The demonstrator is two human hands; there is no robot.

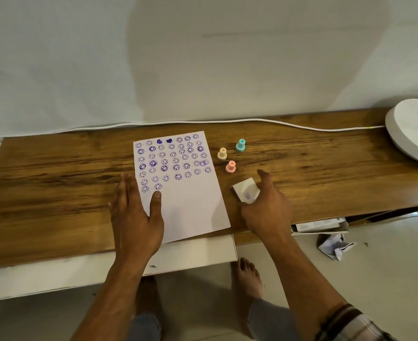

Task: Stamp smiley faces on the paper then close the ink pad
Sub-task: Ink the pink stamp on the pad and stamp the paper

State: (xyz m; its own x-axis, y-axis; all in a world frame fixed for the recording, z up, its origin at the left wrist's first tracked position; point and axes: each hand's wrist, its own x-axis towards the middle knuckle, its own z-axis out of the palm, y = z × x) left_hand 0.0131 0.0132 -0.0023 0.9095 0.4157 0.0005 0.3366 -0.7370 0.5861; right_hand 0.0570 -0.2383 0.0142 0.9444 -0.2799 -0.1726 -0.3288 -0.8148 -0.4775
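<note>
Stamping looks pretty much done: white paper sheet [190, 205] covered in purple smileys, pinned flat on brown wooden desk [55, 180] by left hand [135, 215], palm spread, nothing gripped. Three pastel plastic stamps [230, 166] parked upright just beside sheet. Small white ink pad [246, 190] clasped by right hand [269, 207], lid apparently down; whether fully shut can't be told. Next: firm press, then let go.
</note>
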